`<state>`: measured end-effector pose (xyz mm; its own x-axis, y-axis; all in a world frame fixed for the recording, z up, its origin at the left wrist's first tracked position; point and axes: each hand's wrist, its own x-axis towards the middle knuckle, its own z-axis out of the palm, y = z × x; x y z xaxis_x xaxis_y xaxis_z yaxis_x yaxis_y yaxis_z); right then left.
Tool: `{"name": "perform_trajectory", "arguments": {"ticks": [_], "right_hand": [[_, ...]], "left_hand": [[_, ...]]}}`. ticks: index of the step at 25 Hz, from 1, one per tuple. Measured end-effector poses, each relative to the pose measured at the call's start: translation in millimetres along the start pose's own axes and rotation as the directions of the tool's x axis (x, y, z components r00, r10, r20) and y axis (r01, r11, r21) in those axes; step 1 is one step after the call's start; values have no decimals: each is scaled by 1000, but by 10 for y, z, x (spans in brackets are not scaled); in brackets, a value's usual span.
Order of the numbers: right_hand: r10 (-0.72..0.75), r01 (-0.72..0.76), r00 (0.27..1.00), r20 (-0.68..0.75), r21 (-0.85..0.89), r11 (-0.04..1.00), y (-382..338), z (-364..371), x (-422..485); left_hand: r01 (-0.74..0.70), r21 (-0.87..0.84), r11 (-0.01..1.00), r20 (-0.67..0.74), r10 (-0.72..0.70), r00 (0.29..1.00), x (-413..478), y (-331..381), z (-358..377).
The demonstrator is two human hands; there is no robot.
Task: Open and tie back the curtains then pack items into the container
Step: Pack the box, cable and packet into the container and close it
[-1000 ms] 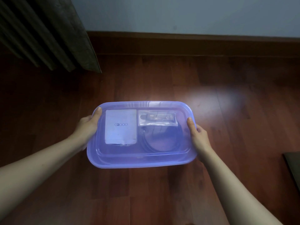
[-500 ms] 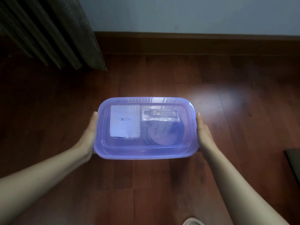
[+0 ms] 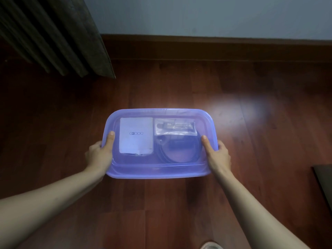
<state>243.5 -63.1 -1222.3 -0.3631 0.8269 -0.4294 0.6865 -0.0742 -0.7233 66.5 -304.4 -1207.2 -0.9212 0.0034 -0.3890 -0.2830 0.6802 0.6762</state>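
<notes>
A translucent purple container [image 3: 159,170] with its lid on is held over the wooden floor. Through the lid I see a white card marked G2000 [image 3: 136,134], a clear plastic packet [image 3: 175,127] and a dark coiled cable [image 3: 177,150]. My left hand [image 3: 99,154] grips the left end, thumb on the lid. My right hand [image 3: 218,153] grips the right end, thumb on the lid as well. The dark curtain [image 3: 59,36] hangs at the upper left, its hem just above the floor.
A brown skirting board [image 3: 215,48] runs along the pale wall ahead. A dark flat object [image 3: 325,182] lies at the right edge. The toe of a shoe [image 3: 211,246] shows at the bottom.
My thumbs, which lay along the container's sides half a second ago, now rest on top of the lid. The container sits slightly lower in view.
</notes>
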Motion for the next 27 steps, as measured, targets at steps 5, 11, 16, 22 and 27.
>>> {"name": "perform_trajectory", "arguments": {"ticks": [5,11,16,22,27], "right_hand": [[28,-28,1000,4,3,1000,-3,2,21],[57,-54,989,137,-25,998,-55,-95,159],[88,-139,965,248,194,971,-445,-139,637],[1,-13,982,188,62,998,-503,119,815],[-23,26,989,146,-24,999,-486,142,848]], "left_hand": [[-20,-9,1000,0,20,1000,36,19,-17],[38,38,999,63,-40,997,92,0,-48],[128,-282,951,283,-45,958,476,288,-70],[31,-228,973,269,32,963,654,426,62],[-11,-158,987,248,51,967,714,375,70]]}}
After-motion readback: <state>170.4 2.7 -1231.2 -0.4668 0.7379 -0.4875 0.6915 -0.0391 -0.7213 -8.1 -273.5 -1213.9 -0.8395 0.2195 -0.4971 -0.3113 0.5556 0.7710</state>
